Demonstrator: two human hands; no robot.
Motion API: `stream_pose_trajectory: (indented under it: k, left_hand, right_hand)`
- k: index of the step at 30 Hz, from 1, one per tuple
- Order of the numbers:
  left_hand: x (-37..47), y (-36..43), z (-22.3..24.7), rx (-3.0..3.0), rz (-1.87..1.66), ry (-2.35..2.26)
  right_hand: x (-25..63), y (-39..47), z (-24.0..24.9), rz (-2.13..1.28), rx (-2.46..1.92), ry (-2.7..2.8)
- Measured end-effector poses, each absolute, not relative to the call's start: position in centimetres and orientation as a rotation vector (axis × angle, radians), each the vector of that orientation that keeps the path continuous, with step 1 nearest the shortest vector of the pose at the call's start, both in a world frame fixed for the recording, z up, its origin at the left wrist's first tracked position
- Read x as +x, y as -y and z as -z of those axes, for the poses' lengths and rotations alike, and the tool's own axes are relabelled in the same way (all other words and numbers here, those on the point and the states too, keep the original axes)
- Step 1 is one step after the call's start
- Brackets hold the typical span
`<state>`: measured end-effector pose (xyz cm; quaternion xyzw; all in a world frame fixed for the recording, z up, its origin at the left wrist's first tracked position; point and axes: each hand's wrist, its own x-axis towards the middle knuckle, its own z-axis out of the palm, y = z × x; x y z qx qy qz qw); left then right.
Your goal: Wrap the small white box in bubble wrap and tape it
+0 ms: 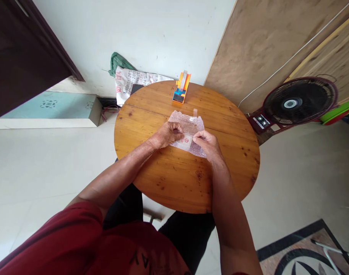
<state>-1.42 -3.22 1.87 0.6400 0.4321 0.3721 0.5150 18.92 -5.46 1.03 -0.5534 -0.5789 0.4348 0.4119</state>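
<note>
A sheet of bubble wrap (201,124) lies on the round wooden table (174,179) in front of me. On it sits a small, flat, whitish packet (186,141) with red print. My left hand (170,134) pinches the packet's left side, thumb and fingers closed. At the opposite side, my right hand (208,142) has thumb and forefinger closed on the packet's right edge. Whether a fold of bubble wrap is also between the fingers is hard to make out. A short piece of clear tape (195,112) sticks out past the wrap's far edge.
An orange and blue tape dispenser (181,89) stands near the table's far edge. Behind the table, a printed white sack (124,82) and a green bag (119,62) lean by the wall. A fan (290,103) is to the right, a pale box (56,107) to the left.
</note>
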Motion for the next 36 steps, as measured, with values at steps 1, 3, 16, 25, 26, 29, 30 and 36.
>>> stream_pose_trajectory:
  k: [1,3,16,25,26,29,30,36]
  left_hand:
    - [-1.4,3.2,-2.0,1.533,-0.889,-1.034]
    - [-1.4,3.3,-2.1,1.525,-0.887,-1.024]
    - [-1.2,3.3,-2.5,1.497,-0.898,-1.007]
    - [-1.0,2.9,-1.6,1.383,-0.901,-0.959]
    - [-1.1,2.9,-1.6,1.394,-0.894,-0.971]
    - [-1.6,2.8,-1.7,1.487,-0.919,-1.050]
    - [-1.9,2.8,-1.8,1.516,-0.925,-1.083]
    - [-4.1,2.6,-2.7,1.581,-0.778,-1.271]
  right_hand:
    - [18.9,5.4,-1.0,-1.055,-1.392,1.484]
    - [18.8,5.3,-0.9,-0.915,-1.399,1.549]
    - [18.2,7.1,-3.7,-0.417,-1.076,2.061]
    - [17.7,6.5,-2.5,-0.309,-1.110,2.198]
    - [17.7,6.6,-2.5,-0.303,-1.113,2.199]
    - [17.8,6.6,-2.6,-0.287,-1.103,2.207]
    - [17.8,6.6,-2.6,-0.284,-1.100,2.210]
    - [17.7,6.6,-2.6,-0.277,-1.066,2.199]
